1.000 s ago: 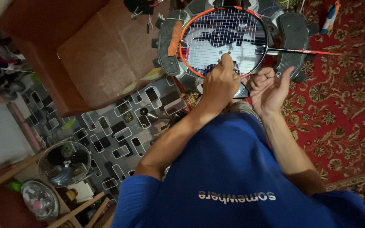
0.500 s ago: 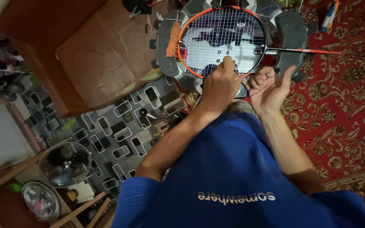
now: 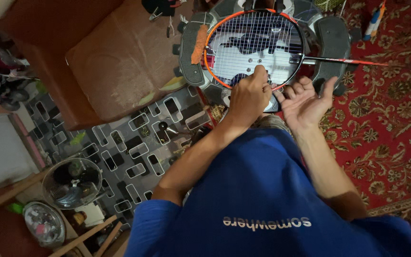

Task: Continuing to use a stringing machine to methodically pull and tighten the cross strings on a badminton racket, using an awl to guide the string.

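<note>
An orange-framed badminton racket (image 3: 206, 57) lies clamped flat on a grey stringing machine (image 3: 192, 52), its thin red shaft (image 3: 353, 61) pointing right. My left hand (image 3: 248, 97) rests on the near edge of the string bed, fingers closed and pinching at the white strings (image 3: 262, 43). Just to its right, my right hand (image 3: 305, 101) is beside the racket frame with the palm up and the fingers spread and slightly curled; I see nothing in it. My blue shirt fills the lower view.
A brown cushioned seat (image 3: 120, 71) stands left of the machine, with pliers (image 3: 170, 26) at its far edge. A small fan (image 3: 72, 183) and a round dish (image 3: 44, 223) sit at lower left on a patterned black mat (image 3: 134, 147). Red carpet (image 3: 391, 123) spreads right.
Both hands stay where they were at the racket's near edge; only the view has shifted slightly.
</note>
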